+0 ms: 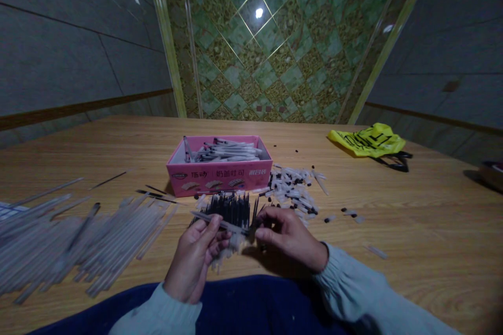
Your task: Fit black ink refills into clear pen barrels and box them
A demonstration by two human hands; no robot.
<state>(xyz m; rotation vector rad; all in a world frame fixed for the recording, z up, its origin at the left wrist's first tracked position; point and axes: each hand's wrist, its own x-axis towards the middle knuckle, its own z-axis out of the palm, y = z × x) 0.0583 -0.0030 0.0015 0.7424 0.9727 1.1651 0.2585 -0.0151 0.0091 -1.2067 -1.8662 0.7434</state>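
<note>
Between the thumb and fingers of my left hand (190,259) is a slim translucent pen barrel (226,224), its right end pointing at my other hand. My right hand (291,238) is closed in a pinch at that end; what its fingertips hold is dark and too blurred to name. Just beyond both hands lies a dense bundle of thin black-tipped sticks (231,208), like pen refills, partly hidden by the left hand. Behind it stands a pink open box (220,178) with assembled-looking pens (233,151) inside.
Many clear tubes (118,251) lie spread on the wooden table (412,272) at left, with a few dark thin sticks (157,196) above them. A pile of small clear and black caps (293,188) is right of the box. A yellow bag (365,140) lies at far right.
</note>
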